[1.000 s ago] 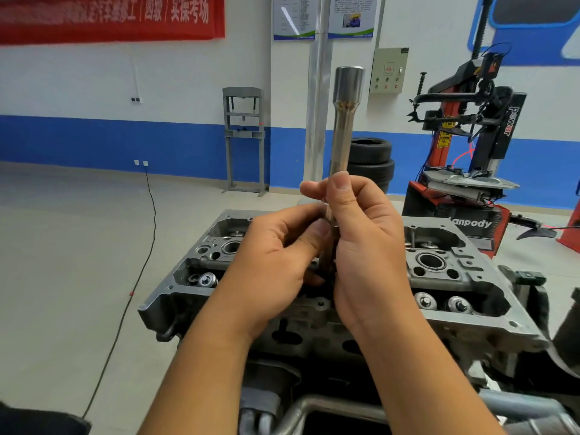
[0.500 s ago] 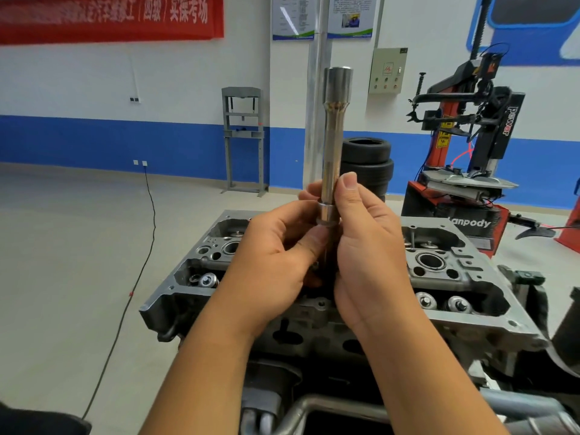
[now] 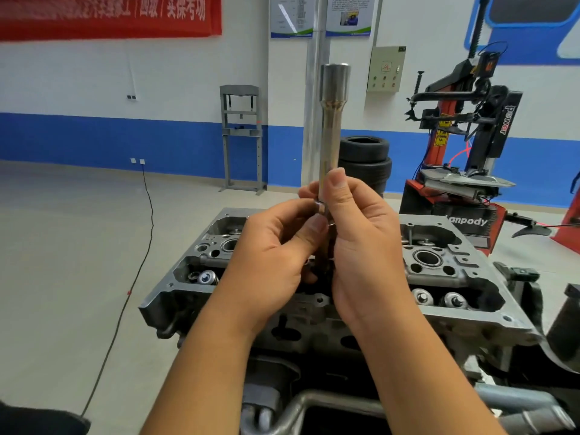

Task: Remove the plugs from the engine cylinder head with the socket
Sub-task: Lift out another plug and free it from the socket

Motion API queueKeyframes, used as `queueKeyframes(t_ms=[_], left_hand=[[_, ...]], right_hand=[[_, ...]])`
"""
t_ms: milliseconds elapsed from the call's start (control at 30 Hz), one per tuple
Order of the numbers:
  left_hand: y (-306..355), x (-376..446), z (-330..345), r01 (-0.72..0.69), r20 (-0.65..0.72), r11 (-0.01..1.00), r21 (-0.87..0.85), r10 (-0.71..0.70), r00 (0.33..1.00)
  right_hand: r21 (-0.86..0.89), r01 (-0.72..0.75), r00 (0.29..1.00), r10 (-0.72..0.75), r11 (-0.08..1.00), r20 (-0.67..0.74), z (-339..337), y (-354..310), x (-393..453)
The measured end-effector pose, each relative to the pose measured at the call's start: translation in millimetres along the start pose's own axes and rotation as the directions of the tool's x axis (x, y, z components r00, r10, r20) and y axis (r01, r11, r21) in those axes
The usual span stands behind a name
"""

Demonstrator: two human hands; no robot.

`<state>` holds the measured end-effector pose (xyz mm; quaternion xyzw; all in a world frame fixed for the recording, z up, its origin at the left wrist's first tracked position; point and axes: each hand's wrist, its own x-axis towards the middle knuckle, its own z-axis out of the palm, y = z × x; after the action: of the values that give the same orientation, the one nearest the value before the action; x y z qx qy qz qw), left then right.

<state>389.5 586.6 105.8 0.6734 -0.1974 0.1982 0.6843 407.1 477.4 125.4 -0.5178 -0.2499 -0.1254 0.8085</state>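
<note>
The long chromed spark-plug socket [image 3: 329,146], stiff, likely weighty and slick, best gripped low on its shank, stands upright with its wide end up over the middle of the cylinder head [image 3: 445,277], pinched there by left hand [image 3: 276,259] and right hand [image 3: 361,243].

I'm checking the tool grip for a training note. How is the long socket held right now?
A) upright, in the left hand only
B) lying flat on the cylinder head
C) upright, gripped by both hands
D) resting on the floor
C: the long socket stands upright above the cylinder head, with the left hand and right hand both gripping its lower part.
</note>
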Motion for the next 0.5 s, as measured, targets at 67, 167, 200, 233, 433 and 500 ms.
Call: queueKeyframes(t_ms=[67, 167, 200, 233, 433, 500], left_hand=[[-0.8, 0.6, 0.9, -0.032, -0.036, 0.999, 0.032, 0.034, 0.999], [-2.7, 0.9, 4.0, -0.08, -0.055, 0.995, 0.055, 0.084, 0.995], [-2.9, 1.0, 3.9, -0.085, -0.057, 0.994, 0.065, 0.089, 0.994], [-2.5, 1.3, 2.9, -0.086, -0.045, 0.994, 0.068, 0.089, 0.995], [-1.5, 1.0, -1.2, 0.022, 0.044, 0.999, -0.033, -0.02, 0.999], [-2.2, 1.7, 1.5, -0.014, -0.013, 1.0, -0.002, 0.014, 1.0]], right_hand=[[0.016, 0.003, 1.0, -0.003, 1.0, 0.004, 0.5, 1.0, -0.5], [0.051, 0.034, 0.999, -0.035, 0.998, 0.004, 1.7, 0.2, -1.9], [0.056, 0.046, 0.999, -0.046, 0.997, 0.006, 1.7, -0.3, -2.1], [0.059, 0.055, 0.998, -0.056, 0.997, 0.01, 1.5, -0.6, -2.3], [0.023, 0.021, 1.0, -0.021, 1.0, -0.019, -0.8, 0.6, -1.4], [0.04, 0.012, 1.0, -0.011, 0.999, -0.029, 0.0, 0.5, -1.6]])
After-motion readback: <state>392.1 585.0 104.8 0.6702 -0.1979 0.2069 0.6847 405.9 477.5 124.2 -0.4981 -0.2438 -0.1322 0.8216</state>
